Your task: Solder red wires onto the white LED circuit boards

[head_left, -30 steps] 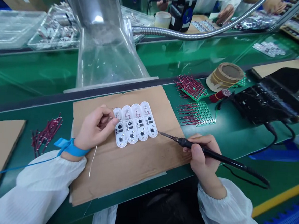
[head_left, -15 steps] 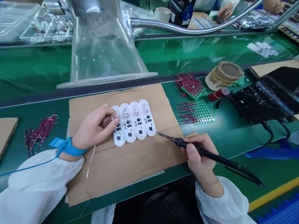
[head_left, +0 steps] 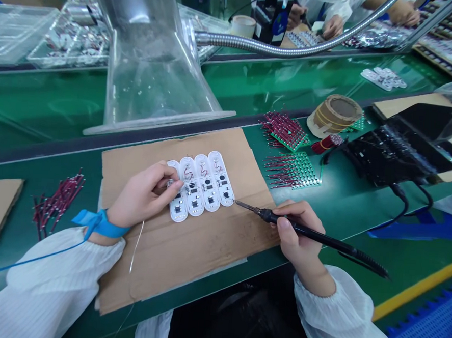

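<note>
On a sheet of brown cardboard (head_left: 193, 253) lies a row of several white rounded circuit boards (head_left: 211, 203), with black chips and thin red wires. My left hand (head_left: 146, 192) is closed in a pinch over the leftmost board and partly hides it. A thin silvery solder wire (head_left: 136, 247) runs down from this hand across the cardboard. In my right hand (head_left: 301, 229) is a black soldering iron (head_left: 321, 238), gripped like a pen. Its tip points left, close to the lower end of the rightmost board; whether it touches, I cannot tell.
Loose dark-red wires (head_left: 57, 202) lie at left. Green boards with red wires (head_left: 302, 171), a round cardboard-coloured holder (head_left: 334, 117) and a black device (head_left: 388, 153) stand at right. A clear fume hood (head_left: 158, 91) rises behind the cardboard. Across the bench, a co-worker's hand (head_left: 333, 26) shows.
The whole view has shifted slightly. Both my hands keep nearly the same places over the boards. Across the bench, another hand has come into sight beside the black box.
</note>
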Available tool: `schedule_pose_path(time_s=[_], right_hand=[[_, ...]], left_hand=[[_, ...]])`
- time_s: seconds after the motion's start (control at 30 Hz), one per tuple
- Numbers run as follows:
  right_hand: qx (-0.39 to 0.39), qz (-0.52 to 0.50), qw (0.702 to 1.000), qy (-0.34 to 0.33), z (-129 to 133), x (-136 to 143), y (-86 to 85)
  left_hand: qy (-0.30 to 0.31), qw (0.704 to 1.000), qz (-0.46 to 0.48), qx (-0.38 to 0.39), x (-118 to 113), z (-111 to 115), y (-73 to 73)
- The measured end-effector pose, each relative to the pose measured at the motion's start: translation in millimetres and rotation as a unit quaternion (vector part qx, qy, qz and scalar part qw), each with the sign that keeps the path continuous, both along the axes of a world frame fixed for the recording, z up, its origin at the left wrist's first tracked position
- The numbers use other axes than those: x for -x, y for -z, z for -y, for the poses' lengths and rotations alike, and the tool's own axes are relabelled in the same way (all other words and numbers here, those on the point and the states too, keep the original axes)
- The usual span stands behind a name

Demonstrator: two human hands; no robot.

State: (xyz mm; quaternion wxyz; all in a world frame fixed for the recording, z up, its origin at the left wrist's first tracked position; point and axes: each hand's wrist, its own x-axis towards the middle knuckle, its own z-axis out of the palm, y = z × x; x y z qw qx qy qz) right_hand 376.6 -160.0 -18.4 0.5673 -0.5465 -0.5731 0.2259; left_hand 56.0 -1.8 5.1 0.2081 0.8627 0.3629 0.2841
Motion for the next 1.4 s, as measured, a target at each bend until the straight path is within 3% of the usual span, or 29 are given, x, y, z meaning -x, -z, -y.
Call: schedule_pose_path(time_s=[1.4], right_hand=[[0.019, 0.024, 0.997, -0.075, 2.3, -7.5, 5.9]], left_hand=[[0.026, 0.999, 0.014, -0.014, 2.2, 0.4, 2.8]])
